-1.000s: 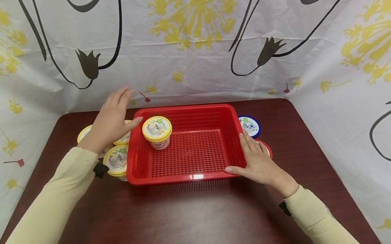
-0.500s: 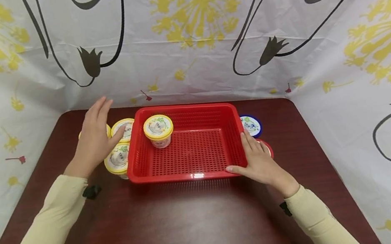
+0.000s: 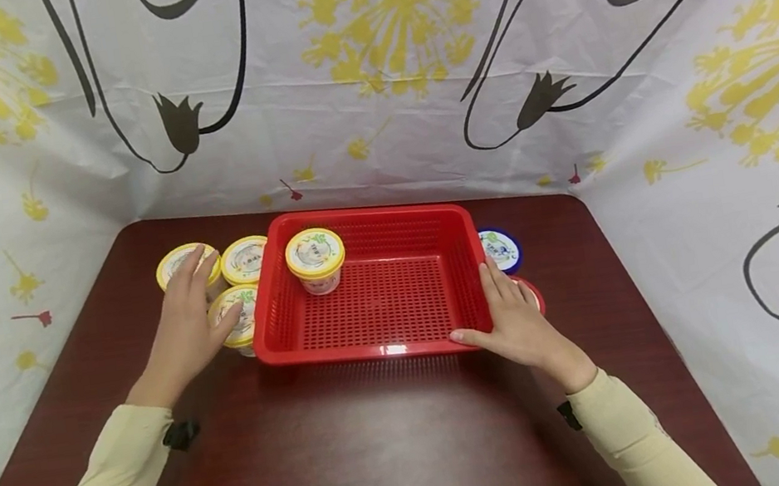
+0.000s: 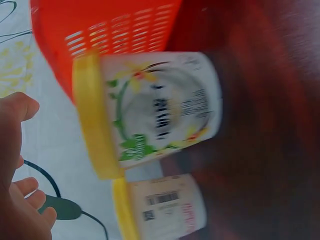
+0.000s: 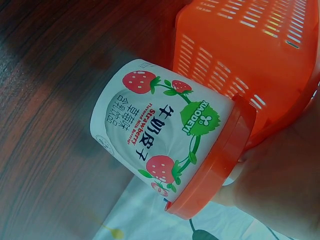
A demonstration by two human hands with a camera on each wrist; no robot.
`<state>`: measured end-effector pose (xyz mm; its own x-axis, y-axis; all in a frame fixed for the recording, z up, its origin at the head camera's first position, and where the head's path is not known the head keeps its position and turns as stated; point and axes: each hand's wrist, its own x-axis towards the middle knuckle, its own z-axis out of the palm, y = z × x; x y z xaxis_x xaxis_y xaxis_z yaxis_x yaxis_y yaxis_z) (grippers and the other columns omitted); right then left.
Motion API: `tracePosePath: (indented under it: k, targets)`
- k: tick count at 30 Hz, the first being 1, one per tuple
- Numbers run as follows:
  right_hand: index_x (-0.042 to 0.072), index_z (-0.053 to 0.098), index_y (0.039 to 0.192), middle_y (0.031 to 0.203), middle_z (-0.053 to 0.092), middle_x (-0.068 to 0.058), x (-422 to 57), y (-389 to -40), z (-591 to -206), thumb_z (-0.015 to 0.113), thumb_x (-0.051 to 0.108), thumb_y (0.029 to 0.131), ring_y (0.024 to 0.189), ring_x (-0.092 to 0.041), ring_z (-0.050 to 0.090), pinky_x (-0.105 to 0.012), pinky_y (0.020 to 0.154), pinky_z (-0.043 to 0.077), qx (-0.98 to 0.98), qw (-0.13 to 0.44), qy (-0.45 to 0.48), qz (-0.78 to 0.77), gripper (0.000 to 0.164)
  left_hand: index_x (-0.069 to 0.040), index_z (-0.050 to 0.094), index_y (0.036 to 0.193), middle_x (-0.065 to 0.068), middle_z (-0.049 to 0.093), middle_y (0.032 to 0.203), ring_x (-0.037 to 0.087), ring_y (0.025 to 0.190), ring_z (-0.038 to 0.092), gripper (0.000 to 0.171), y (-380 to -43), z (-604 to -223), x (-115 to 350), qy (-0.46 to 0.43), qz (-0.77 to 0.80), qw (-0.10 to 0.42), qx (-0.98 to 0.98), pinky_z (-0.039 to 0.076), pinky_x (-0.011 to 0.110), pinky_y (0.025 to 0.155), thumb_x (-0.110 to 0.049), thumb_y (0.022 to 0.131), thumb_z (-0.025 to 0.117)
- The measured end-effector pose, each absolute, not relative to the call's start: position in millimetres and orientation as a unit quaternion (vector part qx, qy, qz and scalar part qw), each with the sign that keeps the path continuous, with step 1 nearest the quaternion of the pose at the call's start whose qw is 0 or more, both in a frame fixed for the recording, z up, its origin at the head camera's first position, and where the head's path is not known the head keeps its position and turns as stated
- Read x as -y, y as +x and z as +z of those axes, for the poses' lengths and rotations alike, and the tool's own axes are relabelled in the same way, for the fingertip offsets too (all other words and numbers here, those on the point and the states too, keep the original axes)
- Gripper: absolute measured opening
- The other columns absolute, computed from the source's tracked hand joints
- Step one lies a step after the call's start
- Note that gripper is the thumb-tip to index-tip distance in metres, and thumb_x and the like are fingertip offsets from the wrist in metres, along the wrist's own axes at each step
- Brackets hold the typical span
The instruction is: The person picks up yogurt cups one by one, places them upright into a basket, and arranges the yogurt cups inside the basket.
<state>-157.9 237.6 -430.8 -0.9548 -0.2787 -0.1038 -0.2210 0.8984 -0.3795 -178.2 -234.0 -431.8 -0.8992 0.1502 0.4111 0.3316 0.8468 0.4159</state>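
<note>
On the table [image 3: 391,453] stands a red basket [image 3: 346,355], one yellow-lidded cup [image 3: 318,260] inside. The right hand [image 3: 518,324] rests on the basket's corner, fingers extended; the left hand [image 3: 177,329] is spread wide by three matching cups [image 3: 243,260]. Outside, a red-lidded cup [image 5: 162,130] reads "XIAODEYI", "Strawberry".

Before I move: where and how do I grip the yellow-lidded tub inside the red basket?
Probably best just under the yellow lid of the tub, coming down from above and the right. It stands upright, its body narrows below the wider lid, and the walls of the red basket rise around it; the left wall is close, while bare basket floor lies to its right.
</note>
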Motion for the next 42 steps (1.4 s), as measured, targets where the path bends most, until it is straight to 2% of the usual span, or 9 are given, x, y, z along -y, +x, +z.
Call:
tracePosePath:
  k: [3,10,19,33,38,42]
  targets:
    - [0.009,-0.004,0.16,0.169,-0.005,-0.01,-237,-158,-431,0.062,0.073,0.078,0.154,-0.038,0.01,-0.073,0.117,0.013,-0.971,0.077,-0.128,-0.186,0.122,-0.004,0.034,0.151,0.021,0.029,0.159,0.042,0.143,0.03,0.083,-173,-441,235,-0.128,-0.247,0.176,0.944,0.034,0.067,0.11,-0.018,0.081,0.077]
    - [0.009,-0.002,0.16,0.169,-0.004,-0.01,-238,-159,-432,0.061,0.074,0.078,0.154,-0.038,0.01,-0.073,0.117,0.013,-0.973,0.073,-0.128,-0.18,0.122,-0.005,0.032,0.151,0.021,0.027,0.158,0.042,0.141,0.03,0.084,-168,-455,232,-0.134,-0.243,0.147,0.949,0.039,0.069,0.105,-0.02,0.082,0.077]
    - [0.01,-0.003,0.16,0.169,-0.005,-0.008,-238,-159,-434,0.061,0.075,0.078,0.154,-0.038,0.01,-0.072,0.117,0.014,-0.973,0.071,-0.129,-0.179,0.123,-0.007,0.028,0.153,0.017,0.018,0.163,0.04,0.146,0.021,0.085,-162,-465,232,-0.128,-0.245,0.089,0.957,0.036,0.069,0.108,-0.023,0.084,0.074]
    - [0.01,-0.004,0.16,0.169,-0.006,-0.008,-238,-160,-434,0.061,0.075,0.078,0.154,-0.038,0.01,-0.073,0.117,0.014,-0.972,0.072,-0.128,-0.181,0.123,-0.006,0.02,0.156,0.022,0.012,0.164,0.046,0.147,0.017,0.092,-160,-472,234,-0.124,-0.256,0.046,0.958,0.027,0.074,0.11,-0.027,0.084,0.074]
    - [0.01,-0.004,0.16,0.169,-0.005,-0.008,-238,-160,-434,0.061,0.075,0.078,0.154,-0.038,0.01,-0.073,0.116,0.014,-0.972,0.074,-0.127,-0.182,0.123,-0.005,0.017,0.156,0.023,0.014,0.163,0.047,0.148,0.017,0.097,-160,-473,235,-0.12,-0.259,0.031,0.958,0.021,0.073,0.113,-0.03,0.084,0.076]
    - [0.01,-0.004,0.16,0.169,-0.006,-0.008,-238,-159,-433,0.061,0.075,0.078,0.154,-0.038,0.01,-0.073,0.117,0.014,-0.972,0.075,-0.126,-0.183,0.123,-0.004,0.015,0.156,0.024,0.02,0.16,0.045,0.146,0.021,0.1,-161,-471,236,-0.114,-0.262,0.026,0.958,0.021,0.07,0.114,-0.032,0.083,0.077]
